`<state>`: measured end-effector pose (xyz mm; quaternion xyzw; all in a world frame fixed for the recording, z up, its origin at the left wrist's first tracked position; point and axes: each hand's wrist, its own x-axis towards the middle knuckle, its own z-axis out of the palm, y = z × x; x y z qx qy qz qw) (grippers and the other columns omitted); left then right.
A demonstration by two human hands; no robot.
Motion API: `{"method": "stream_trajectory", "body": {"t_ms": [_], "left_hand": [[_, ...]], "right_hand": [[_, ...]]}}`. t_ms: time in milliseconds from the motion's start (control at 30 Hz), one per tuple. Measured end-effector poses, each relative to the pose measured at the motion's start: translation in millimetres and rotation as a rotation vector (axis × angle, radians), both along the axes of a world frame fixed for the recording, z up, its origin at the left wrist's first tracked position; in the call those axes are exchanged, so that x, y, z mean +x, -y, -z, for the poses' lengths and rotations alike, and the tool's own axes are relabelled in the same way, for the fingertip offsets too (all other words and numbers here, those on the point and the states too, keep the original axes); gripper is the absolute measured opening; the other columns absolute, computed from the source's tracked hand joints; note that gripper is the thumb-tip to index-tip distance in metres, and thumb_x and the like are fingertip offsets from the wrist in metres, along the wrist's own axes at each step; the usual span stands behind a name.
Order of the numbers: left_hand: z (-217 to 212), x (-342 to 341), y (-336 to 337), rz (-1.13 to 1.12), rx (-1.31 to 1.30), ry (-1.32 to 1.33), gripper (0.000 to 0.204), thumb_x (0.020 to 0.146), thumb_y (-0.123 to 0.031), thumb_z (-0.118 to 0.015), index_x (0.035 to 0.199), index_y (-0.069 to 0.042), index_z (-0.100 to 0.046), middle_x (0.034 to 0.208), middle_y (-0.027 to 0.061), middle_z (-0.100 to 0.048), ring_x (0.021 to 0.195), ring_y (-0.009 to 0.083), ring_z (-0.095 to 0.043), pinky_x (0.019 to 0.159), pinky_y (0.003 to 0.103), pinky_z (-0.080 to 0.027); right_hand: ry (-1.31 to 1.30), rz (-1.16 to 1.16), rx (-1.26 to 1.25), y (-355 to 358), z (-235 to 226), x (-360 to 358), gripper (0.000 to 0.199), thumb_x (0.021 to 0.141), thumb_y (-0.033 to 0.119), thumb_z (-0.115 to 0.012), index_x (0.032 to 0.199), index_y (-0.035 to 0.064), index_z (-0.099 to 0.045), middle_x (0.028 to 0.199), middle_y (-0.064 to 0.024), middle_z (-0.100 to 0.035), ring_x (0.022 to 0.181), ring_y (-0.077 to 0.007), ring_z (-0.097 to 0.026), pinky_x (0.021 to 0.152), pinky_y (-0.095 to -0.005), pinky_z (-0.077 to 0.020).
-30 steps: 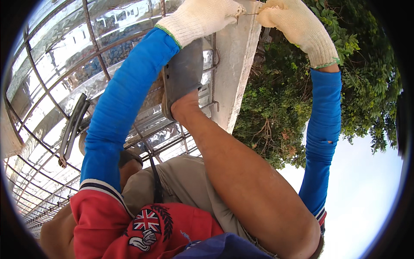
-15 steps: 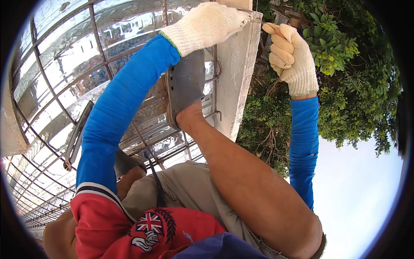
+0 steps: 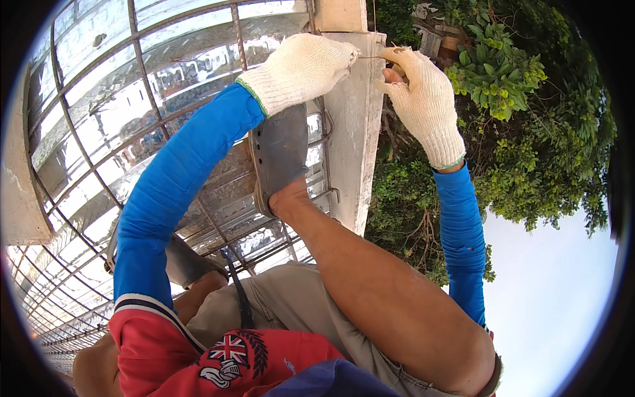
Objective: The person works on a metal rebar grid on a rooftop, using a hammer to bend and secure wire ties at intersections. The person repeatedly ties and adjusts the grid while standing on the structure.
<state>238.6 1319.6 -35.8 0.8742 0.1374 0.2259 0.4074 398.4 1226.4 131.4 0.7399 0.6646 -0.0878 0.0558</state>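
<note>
My left hand [image 3: 304, 71], in a white knit glove with a green cuff, is closed in a pinch above the concrete ledge. A short piece of thin wire [image 3: 372, 57] runs from its fingertips across to my right hand [image 3: 423, 99]. That hand wears the same kind of glove, and its fingers curl around the wire's other end. A bare fingertip shows between the glove fingers. How far the wire reaches inside either hand is hidden.
Under me spreads a grid of rusty steel bars [image 3: 147, 73] over shiny sheeting. My grey clog [image 3: 281, 145] rests on it beside the pale concrete beam [image 3: 347, 126]. Leafy branches [image 3: 529, 152] fill the right side. A concrete block [image 3: 23, 198] stands at far left.
Both hands have shifted left and slightly down in the picture. My right hand has turned, and its fingers have loosened from a tight curl. The wire still spans the two hands.
</note>
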Motion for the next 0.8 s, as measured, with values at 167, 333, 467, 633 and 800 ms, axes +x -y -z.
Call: {"method": "stream_trajectory", "body": {"t_ms": [167, 333, 467, 633, 800], "left_hand": [[-5, -9, -7, 0.026, -0.116, -0.004, 0.035, 0.099, -0.025, -0.065, 0.131, -0.010, -0.068, 0.108, 0.0176, -0.074, 0.097, 0.0397, -0.071, 0.084, 0.050, -0.057], [-4, -18, -9, 0.077, 0.064, -0.100, 0.031, 0.099, -0.023, -0.065, 0.126, -0.008, -0.068, 0.110, 0.0182, -0.073, 0.097, 0.0394, -0.070, 0.085, 0.051, -0.057], [7, -20, -15, 0.074, 0.033, -0.051, 0.033, 0.099, -0.025, -0.065, 0.127, -0.007, -0.066, 0.111, 0.0204, -0.073, 0.100, 0.0371, -0.071, 0.087, 0.049, -0.057], [11, -27, -14, -0.171, -0.578, -0.022, 0.040, 0.101, -0.024, -0.062, 0.135, -0.003, -0.064, 0.115, 0.0179, -0.075, 0.105, 0.0296, -0.074, 0.093, 0.041, -0.057], [16, -27, -41, -0.300, -1.096, -0.249, 0.030, 0.100, -0.029, -0.064, 0.113, -0.004, -0.073, 0.090, 0.0071, -0.072, 0.081, 0.0136, -0.067, 0.072, 0.031, -0.055]], "right_hand": [[0.010, 0.022, -0.035, 0, 8, -2, 0.025, 0.088, 0.019, -0.075, 0.111, 0.0135, -0.070, 0.086, -0.0122, -0.072, 0.082, -0.0350, -0.072, 0.073, -0.0441, -0.0573], [-0.338, 0.221, -0.071, 1, 23, 3, 0.025, 0.088, 0.018, -0.071, 0.110, 0.0079, -0.074, 0.098, -0.0152, -0.075, 0.094, -0.0343, -0.072, 0.083, -0.0428, -0.0574], [-0.293, 0.202, -0.107, -7, 20, -8, 0.025, 0.088, 0.018, -0.070, 0.110, 0.0079, -0.076, 0.104, -0.0160, -0.075, 0.099, -0.0336, -0.072, 0.087, -0.0420, -0.0574], [-0.071, 0.104, -0.048, -12, 25, -14, 0.022, 0.088, 0.020, -0.068, 0.105, 0.0094, -0.077, 0.099, -0.0150, -0.076, 0.095, -0.0358, -0.073, 0.083, -0.0446, -0.0583], [0.144, 0.077, -0.095, -12, 28, -16, 0.029, 0.087, 0.022, -0.064, 0.109, 0.0080, -0.076, 0.096, -0.0158, -0.075, 0.090, -0.0352, -0.074, 0.080, -0.0439, -0.0585]]}}
